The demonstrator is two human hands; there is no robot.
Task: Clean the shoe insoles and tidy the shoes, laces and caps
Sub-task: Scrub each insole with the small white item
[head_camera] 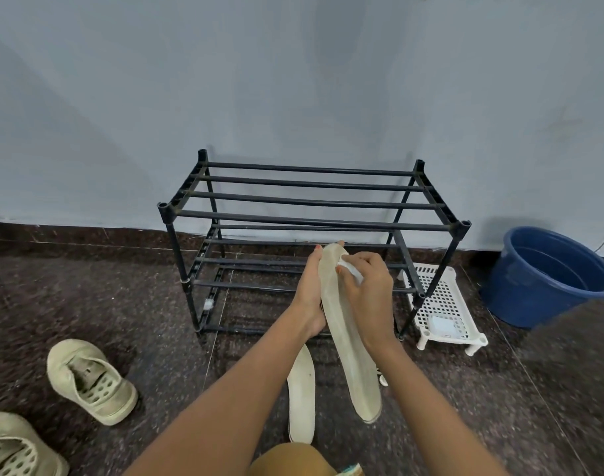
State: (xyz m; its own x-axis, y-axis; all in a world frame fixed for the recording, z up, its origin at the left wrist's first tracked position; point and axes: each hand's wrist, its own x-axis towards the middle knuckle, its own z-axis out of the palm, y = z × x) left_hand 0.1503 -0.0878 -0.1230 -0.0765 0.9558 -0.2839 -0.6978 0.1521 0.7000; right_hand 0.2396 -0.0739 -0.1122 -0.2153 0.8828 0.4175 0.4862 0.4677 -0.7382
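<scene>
On the floor nearest, a second insole lies flat; two pale perforated shoes sit well left. Above it, left hand grips the raised insole along its edge, fingers curled round; right hand pinches a white wipe against the toe end. Step: wiping this insole. Next likely needs strokes toward the heel under steady support. Beyond: black shoe rack, blue tub.

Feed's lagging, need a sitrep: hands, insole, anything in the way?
Left hand grips the held insole. Right hand pinches a white wipe against its upper end. Second insole lies on the floor beneath. Nothing blocking.
</scene>
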